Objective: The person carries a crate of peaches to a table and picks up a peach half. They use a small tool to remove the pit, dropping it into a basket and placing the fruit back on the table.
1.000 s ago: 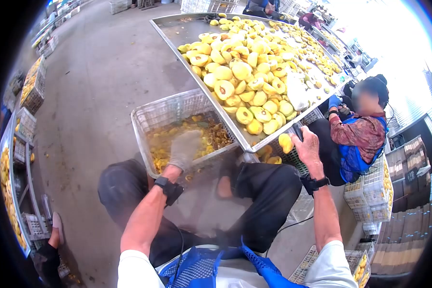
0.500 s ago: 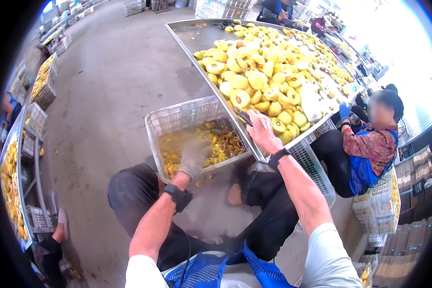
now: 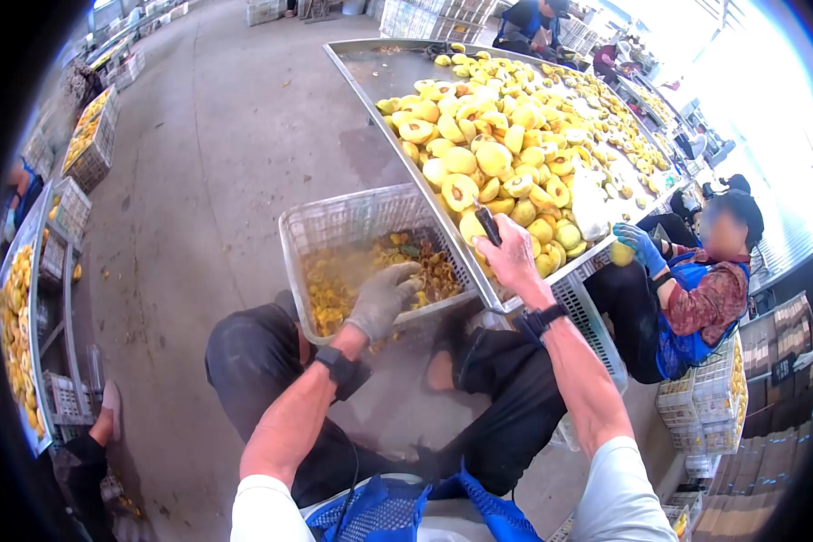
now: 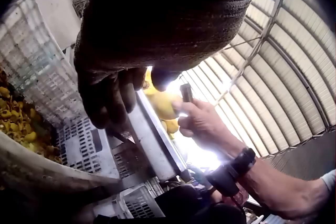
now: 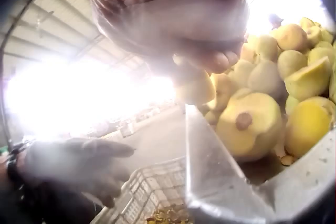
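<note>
My right hand [image 3: 515,257] grips a black-handled tool [image 3: 488,224] over the near corner of a metal-rimmed table [image 3: 357,90]. Its working end is hard to make out against the fruit. Yellow peach halves [image 3: 492,158], some showing reddish pit hollows, are heaped there; in the right wrist view one peach half [image 5: 195,88] sits right under that hand's fingers. My left hand [image 3: 379,298], in a grey glove, hovers over a plastic crate [image 3: 321,217] of peach scraps [image 3: 330,275] with loosely bent fingers and nothing in them.
A person [image 3: 696,280] in a blue apron sits to the right by the table, holding a yellow fruit. Stacked crates [image 3: 705,397] stand beside them. Another fruit table [image 3: 27,334] and a full crate [image 3: 90,135] line the left side.
My right hand has moved from beyond the table's near edge, where a peach half hung beside it, to the left over the heap's corner. The left hand has lifted slightly from the scraps.
</note>
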A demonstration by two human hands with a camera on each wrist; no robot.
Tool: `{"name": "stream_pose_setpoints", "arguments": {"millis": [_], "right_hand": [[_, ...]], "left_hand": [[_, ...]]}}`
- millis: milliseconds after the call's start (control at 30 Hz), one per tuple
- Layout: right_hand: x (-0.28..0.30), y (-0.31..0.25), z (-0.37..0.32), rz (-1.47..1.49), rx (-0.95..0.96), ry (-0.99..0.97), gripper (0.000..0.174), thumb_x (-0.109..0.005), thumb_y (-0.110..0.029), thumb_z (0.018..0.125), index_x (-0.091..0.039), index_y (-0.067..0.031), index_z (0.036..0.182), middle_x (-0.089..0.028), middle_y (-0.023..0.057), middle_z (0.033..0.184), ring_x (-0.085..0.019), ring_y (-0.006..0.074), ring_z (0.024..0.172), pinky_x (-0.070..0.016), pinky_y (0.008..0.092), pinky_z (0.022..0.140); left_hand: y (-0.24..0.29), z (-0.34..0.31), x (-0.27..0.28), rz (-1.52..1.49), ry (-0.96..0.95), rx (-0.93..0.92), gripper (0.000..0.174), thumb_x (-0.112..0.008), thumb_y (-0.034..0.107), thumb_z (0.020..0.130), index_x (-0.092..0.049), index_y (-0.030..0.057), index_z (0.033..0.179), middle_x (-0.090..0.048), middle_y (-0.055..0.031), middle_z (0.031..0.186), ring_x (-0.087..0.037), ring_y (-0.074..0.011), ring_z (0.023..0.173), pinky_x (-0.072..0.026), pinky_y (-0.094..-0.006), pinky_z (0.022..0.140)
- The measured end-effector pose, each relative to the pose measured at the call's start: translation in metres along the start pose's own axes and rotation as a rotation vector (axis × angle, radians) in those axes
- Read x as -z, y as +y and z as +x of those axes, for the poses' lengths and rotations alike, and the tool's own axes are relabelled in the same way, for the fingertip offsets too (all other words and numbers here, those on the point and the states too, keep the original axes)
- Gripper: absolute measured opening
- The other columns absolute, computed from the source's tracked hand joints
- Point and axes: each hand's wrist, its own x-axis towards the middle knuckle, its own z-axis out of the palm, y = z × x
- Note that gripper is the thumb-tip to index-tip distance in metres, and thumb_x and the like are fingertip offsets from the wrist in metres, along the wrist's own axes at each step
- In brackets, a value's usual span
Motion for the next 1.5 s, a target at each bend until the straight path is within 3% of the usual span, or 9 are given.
{"name": "stream_pose_setpoints", "arguments": {"millis": [33, 200, 300, 367, 433, 500, 567, 900, 1500], "right_hand": [[0.003, -0.011, -0.006, 0.003, 0.002, -0.006, 0.029, -0.073, -0.020, 0.084, -0.059, 0.0011, 0.097, -0.063, 0.0220, 0.087, -0.063, 0.0423, 0.085, -0.0483, 0.0480, 0.073], [-0.018, -0.060, -0.045, -0.041, 0.373, 0.030, 0.031, -0.074, -0.004, 0.081, -0.060, -0.0024, 0.109, -0.062, 0.0183, 0.099, -0.065, 0.0396, 0.091, -0.0524, 0.0442, 0.076], [-0.033, -0.067, -0.057, -0.001, 0.411, 0.005, 0.031, -0.075, -0.005, 0.083, -0.061, -0.0015, 0.111, -0.063, 0.0182, 0.100, -0.065, 0.0392, 0.091, -0.0528, 0.0437, 0.077], [-0.033, -0.072, -0.059, 0.152, 0.217, 0.007, 0.031, -0.078, -0.007, 0.083, -0.061, 0.0033, 0.106, -0.065, 0.0190, 0.104, -0.066, 0.0355, 0.091, -0.0533, 0.0411, 0.080], [-0.031, -0.073, -0.064, 0.204, 0.235, 0.091, 0.026, -0.077, -0.011, 0.088, -0.062, 0.0035, 0.104, -0.066, 0.0177, 0.098, -0.065, 0.0315, 0.083, -0.0526, 0.0378, 0.077], [-0.028, -0.068, -0.071, 0.284, 0.041, 0.047, 0.022, -0.073, -0.013, 0.092, -0.062, 0.0027, 0.103, -0.066, 0.0154, 0.087, -0.061, 0.0301, 0.075, -0.0512, 0.0365, 0.073], [-0.027, -0.069, -0.078, 0.279, 0.026, 0.017, 0.022, -0.070, -0.017, 0.096, -0.061, 0.0025, 0.101, -0.062, 0.0157, 0.078, -0.057, 0.0297, 0.069, -0.0490, 0.0364, 0.068], [-0.049, -0.069, -0.091, 0.163, -0.055, -0.042, 0.030, -0.064, -0.023, 0.100, -0.048, -0.0005, 0.088, -0.058, 0.0241, 0.069, -0.060, 0.0463, 0.068, -0.0435, 0.0505, 0.060], [-0.085, -0.068, -0.095, 0.119, -0.201, -0.064, 0.030, -0.063, -0.022, 0.099, -0.048, 0.0020, 0.091, -0.061, 0.0300, 0.074, -0.061, 0.0521, 0.076, -0.0460, 0.0560, 0.065]], "left_hand": [[0.009, -0.003, -0.002, -0.152, -0.036, 0.039, 0.048, -0.064, 0.017, 0.100, -0.052, 0.0031, 0.145, -0.071, -0.0078, 0.106, -0.069, -0.0144, 0.090, -0.0569, -0.0294, 0.081], [0.019, -0.009, -0.005, -0.793, -0.328, 0.010, 0.048, -0.062, 0.022, 0.102, -0.049, 0.0062, 0.146, -0.066, -0.0075, 0.121, -0.069, -0.0203, 0.100, -0.0602, -0.0366, 0.084], [0.013, -0.012, 0.003, -0.789, -0.245, 0.008, 0.045, -0.062, 0.022, 0.103, -0.051, 0.0070, 0.144, -0.065, -0.0072, 0.125, -0.067, -0.0229, 0.107, -0.0604, -0.0377, 0.087], [0.005, -0.008, 0.008, -0.791, -0.256, -0.075, 0.046, -0.062, 0.016, 0.101, -0.050, 0.0053, 0.144, -0.063, -0.0101, 0.131, -0.067, -0.0261, 0.111, -0.0607, -0.0409, 0.091], [0.008, -0.009, 0.009, -0.842, -0.317, -0.127, 0.064, -0.075, 0.018, 0.092, -0.046, 0.0041, 0.147, -0.060, -0.0091, 0.136, -0.062, -0.0222, 0.120, -0.0554, -0.0393, 0.102], [0.009, -0.011, 0.011, -0.800, -0.287, -0.121, 0.069, -0.077, 0.015, 0.089, -0.043, 0.0027, 0.148, -0.059, -0.0110, 0.136, -0.061, -0.0227, 0.122, -0.0570, -0.0398, 0.101], [0.011, -0.012, 0.010, -0.754, -0.209, -0.159, 0.069, -0.077, 0.015, 0.089, -0.043, 0.0017, 0.148, -0.059, -0.0114, 0.135, -0.062, -0.0241, 0.121, -0.0598, -0.0402, 0.097], [0.009, -0.007, 0.005, -0.701, -0.106, -0.148, 0.058, -0.072, 0.008, 0.091, -0.048, 0.0006, 0.143, -0.062, -0.0124, 0.130, -0.065, -0.0258, 0.116, -0.0621, -0.0413, 0.093], [0.003, -0.005, -0.010, -0.509, 0.183, -0.161, 0.045, -0.071, 0.000, 0.092, -0.057, 0.0005, 0.135, -0.067, -0.0078, 0.123, -0.067, -0.0156, 0.105, -0.0601, -0.0282, 0.090]]}}
